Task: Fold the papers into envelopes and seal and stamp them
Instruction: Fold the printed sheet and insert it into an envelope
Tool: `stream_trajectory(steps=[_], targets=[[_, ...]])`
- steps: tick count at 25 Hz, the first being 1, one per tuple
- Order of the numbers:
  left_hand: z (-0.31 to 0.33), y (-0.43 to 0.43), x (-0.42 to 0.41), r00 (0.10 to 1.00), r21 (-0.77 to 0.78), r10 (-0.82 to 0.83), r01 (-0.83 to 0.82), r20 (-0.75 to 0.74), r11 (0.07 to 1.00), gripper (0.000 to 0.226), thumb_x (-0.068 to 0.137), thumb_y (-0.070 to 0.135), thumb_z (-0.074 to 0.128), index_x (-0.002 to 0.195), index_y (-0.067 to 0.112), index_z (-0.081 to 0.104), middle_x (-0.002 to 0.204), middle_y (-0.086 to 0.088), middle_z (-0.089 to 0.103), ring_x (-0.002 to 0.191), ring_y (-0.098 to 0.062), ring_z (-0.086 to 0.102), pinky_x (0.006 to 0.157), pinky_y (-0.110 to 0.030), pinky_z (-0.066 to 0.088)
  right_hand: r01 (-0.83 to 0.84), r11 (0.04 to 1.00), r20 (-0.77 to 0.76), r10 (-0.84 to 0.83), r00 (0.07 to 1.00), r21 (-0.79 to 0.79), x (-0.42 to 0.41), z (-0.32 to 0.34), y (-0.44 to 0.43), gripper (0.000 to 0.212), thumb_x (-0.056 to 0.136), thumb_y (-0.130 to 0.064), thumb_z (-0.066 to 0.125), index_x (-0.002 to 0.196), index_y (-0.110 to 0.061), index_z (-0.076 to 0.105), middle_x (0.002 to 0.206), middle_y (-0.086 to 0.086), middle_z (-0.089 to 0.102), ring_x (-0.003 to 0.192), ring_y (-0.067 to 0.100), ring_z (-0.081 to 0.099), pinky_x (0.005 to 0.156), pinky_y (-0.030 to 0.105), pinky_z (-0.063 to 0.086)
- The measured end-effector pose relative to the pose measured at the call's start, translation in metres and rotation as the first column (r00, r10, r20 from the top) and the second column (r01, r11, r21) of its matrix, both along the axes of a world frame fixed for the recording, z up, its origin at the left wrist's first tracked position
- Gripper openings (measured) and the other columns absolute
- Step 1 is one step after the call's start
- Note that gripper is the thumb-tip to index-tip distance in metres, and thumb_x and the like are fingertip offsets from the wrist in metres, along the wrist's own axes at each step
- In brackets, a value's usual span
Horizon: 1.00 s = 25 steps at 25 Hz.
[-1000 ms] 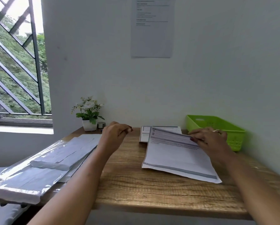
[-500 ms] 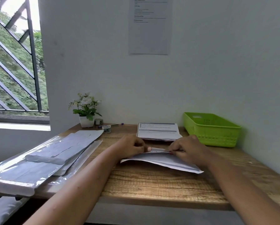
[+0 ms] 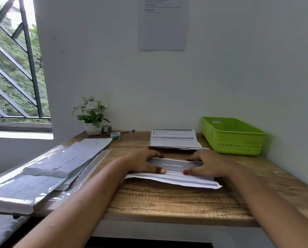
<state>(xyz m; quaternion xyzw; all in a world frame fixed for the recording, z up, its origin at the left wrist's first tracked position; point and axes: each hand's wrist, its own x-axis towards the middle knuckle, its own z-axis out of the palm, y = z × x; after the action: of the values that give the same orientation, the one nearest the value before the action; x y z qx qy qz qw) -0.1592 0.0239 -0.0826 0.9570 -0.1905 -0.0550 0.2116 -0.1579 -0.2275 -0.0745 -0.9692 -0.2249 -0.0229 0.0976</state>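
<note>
**Item: folded sheet, held in both hands**

Folded sheet [image 3: 174, 178], headed "Wipe Railings", is lying on the wooden desk [image 3: 167, 199], left of the green basket [image 3: 232, 138] and nearer the person. Left hand [image 3: 144, 163] and right hand [image 3: 207, 164] are each pinching its folded flap, fingers curled behind and thumbs pressing on top. Paper stack [image 3: 174, 140] is sitting just left of the basket, and plastic-wrapped packs [image 3: 60, 158] are lying far left of it.

On the wooden counter [image 3: 167, 203], a paper stack [image 3: 174, 140] is set just left of the green basket [image 3: 239, 145], a folded sheet [image 3: 176, 179] nearer the front edge than the basket, and plastic-wrapped packs [image 3: 60, 161], a tape roll [image 3: 115, 136] and a potted plant [image 3: 92, 120] far left of it.
</note>
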Motion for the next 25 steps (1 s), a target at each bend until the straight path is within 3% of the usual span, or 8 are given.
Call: stream_trajectory(steps=[4, 9, 13, 15, 19, 22, 25], targets=[[0.002, 0.0, 0.003, 0.999, 0.029, 0.025, -0.027, 0.047, 0.999, 0.076, 0.073, 0.062, 0.066, 0.137, 0.029, 0.042, 0.137, 0.004, 0.044, 0.12, -0.015, 0.044, 0.101, -0.033, 0.037, 0.11, 0.994, -0.028, -0.109, 0.994, 0.028, 0.002, 0.004, 0.001, 0.084, 0.061, -0.072, 0.067, 0.127, -0.021, 0.054, 0.13, -0.001, 0.055, 0.115, 0.016, 0.052, 0.097, 0.029, 0.044], [0.003, -0.001, 0.005, 0.998, 0.05, 0.038, -0.041, 0.056, 0.998, 0.074, 0.068, 0.064, 0.07, 0.128, 0.027, 0.045, 0.127, 0.004, 0.048, 0.108, -0.014, 0.046, 0.091, -0.031, 0.041, 0.188, 0.982, -0.14, -0.185, 0.973, 0.003, -0.001, 0.006, 0.001, 0.088, 0.061, -0.07, 0.069, 0.128, -0.017, 0.048, 0.13, 0.0, 0.053, 0.115, 0.017, 0.052, 0.094, 0.028, 0.043], [0.004, 0.001, 0.009, 0.995, 0.142, 0.065, -0.075, 0.075, 0.987, 0.086, 0.062, 0.072, 0.067, 0.13, 0.027, 0.041, 0.13, 0.003, 0.04, 0.115, -0.018, 0.039, 0.102, -0.041, 0.038, 0.138, 0.989, -0.175, -0.127, 0.976, 0.051, 0.001, 0.008, 0.003, 0.061, 0.06, -0.064, 0.074, 0.101, -0.021, 0.059, 0.1, -0.005, 0.061, 0.093, 0.014, 0.059, 0.075, 0.026, 0.046], [0.004, 0.0, 0.007, 0.993, 0.149, 0.064, -0.078, 0.099, 0.986, 0.089, 0.06, 0.072, 0.068, 0.131, 0.026, 0.039, 0.13, 0.003, 0.04, 0.117, -0.019, 0.04, 0.104, -0.043, 0.036, 0.081, 0.986, -0.152, -0.058, 0.987, 0.145, 0.0, 0.008, 0.004, 0.05, 0.061, -0.055, 0.079, 0.095, -0.024, 0.062, 0.094, -0.009, 0.063, 0.089, 0.013, 0.06, 0.075, 0.026, 0.047], [0.006, 0.001, 0.005, 0.968, -0.016, 0.099, -0.098, 0.229, 0.995, 0.08, 0.055, 0.066, 0.075, 0.117, 0.028, 0.042, 0.119, 0.004, 0.055, 0.104, -0.018, 0.051, 0.095, -0.041, 0.044, -0.006, 0.941, -0.106, 0.044, 0.993, 0.338, 0.005, 0.024, 0.001, 0.028, 0.07, -0.028, 0.082, 0.091, -0.017, 0.067, 0.094, -0.003, 0.07, 0.087, 0.015, 0.065, 0.077, 0.027, 0.052], [0.01, 0.007, 0.008, 0.902, -0.036, 0.174, -0.174, 0.396, 0.984, 0.062, 0.061, 0.065, 0.072, 0.108, 0.034, 0.045, 0.11, 0.009, 0.061, 0.102, -0.018, 0.053, 0.097, -0.04, 0.037, -0.122, 0.956, -0.053, 0.141, 0.989, 0.266, 0.019, 0.049, 0.002, 0.017, 0.074, -0.023, 0.079, 0.085, -0.021, 0.067, 0.09, -0.009, 0.069, 0.085, 0.01, 0.063, 0.077, 0.024, 0.049], [0.016, 0.009, 0.003, 0.836, -0.023, 0.181, -0.198, 0.518, 0.98, 0.034, 0.073, 0.056, 0.069, 0.092, 0.037, 0.049, 0.093, 0.015, 0.06, 0.095, -0.014, 0.056, 0.093, -0.036, 0.03, -0.168, 0.955, 0.027, 0.167, 0.986, 0.245, 0.032, 0.057, 0.008, 0.016, 0.073, -0.024, 0.079, 0.08, -0.028, 0.065, 0.091, -0.006, 0.068, 0.09, 0.012, 0.062, 0.081, 0.03, 0.047]])
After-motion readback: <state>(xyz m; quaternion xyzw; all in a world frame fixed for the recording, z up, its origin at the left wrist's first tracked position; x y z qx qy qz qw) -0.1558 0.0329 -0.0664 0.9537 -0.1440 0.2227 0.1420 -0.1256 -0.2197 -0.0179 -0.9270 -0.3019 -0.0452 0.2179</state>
